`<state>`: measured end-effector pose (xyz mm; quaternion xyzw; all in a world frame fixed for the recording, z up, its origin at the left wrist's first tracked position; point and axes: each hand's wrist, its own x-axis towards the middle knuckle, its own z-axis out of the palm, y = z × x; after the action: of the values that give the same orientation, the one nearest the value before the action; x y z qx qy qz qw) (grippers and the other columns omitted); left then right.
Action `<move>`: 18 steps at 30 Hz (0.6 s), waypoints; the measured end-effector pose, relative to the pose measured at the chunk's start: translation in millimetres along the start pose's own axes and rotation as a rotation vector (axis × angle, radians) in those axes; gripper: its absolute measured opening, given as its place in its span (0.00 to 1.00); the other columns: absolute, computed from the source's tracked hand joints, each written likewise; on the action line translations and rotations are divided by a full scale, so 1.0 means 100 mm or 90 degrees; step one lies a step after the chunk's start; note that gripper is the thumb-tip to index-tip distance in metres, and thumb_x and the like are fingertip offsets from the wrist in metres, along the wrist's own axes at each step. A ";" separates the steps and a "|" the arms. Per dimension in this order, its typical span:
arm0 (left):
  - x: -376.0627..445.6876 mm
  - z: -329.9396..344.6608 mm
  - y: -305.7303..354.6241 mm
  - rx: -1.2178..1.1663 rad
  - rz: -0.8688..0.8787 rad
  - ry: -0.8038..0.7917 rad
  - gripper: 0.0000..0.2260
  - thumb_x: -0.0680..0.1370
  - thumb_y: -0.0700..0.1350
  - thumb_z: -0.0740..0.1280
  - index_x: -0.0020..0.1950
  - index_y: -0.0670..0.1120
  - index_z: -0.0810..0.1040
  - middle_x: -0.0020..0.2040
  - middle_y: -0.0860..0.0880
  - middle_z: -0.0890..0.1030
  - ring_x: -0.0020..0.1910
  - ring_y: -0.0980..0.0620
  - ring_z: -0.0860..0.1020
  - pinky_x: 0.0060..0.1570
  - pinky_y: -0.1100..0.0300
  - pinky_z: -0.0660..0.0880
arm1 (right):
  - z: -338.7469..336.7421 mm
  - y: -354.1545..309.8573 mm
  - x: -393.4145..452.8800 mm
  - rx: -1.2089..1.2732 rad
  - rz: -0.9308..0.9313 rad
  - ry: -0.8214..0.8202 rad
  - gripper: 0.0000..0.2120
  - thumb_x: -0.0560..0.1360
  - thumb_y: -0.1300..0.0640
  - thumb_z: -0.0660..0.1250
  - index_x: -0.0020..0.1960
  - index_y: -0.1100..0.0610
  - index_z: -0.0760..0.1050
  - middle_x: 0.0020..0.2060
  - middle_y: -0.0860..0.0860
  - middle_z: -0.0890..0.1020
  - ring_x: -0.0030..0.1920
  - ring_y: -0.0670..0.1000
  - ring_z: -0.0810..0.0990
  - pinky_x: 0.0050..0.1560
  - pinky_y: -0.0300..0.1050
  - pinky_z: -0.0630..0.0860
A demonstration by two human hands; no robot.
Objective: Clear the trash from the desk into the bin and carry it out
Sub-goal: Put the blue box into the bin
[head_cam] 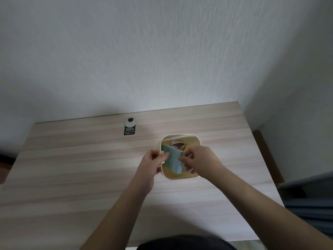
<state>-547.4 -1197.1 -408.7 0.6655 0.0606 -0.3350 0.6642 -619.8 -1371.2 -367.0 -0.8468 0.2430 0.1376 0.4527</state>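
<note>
Cream plastic, the small bin on the wooden desk looks light and stiff, best gripped by its rim, where the left hand curls while the right hand pinches a pale blue packet, thin and crushable, into it.

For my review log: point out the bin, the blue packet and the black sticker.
bin [195, 141]: head view, far right rim.
blue packet [173, 160]: head view, middle of its face.
black sticker [129, 130]: head view, its printed centre.
</note>
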 end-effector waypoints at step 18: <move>-0.07 -0.06 0.04 -0.001 -0.029 0.032 0.16 0.69 0.52 0.72 0.48 0.43 0.76 0.41 0.47 0.74 0.42 0.49 0.73 0.44 0.52 0.70 | -0.43 0.24 -0.12 -0.015 -0.111 0.208 0.08 0.75 0.47 0.67 0.40 0.48 0.77 0.28 0.45 0.82 0.29 0.40 0.79 0.32 0.37 0.75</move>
<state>-548.4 -1189.1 -402.7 0.6718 0.0928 -0.3333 0.6549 -642.0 -1415.0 -354.4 -0.8809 0.2375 -0.0385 0.4076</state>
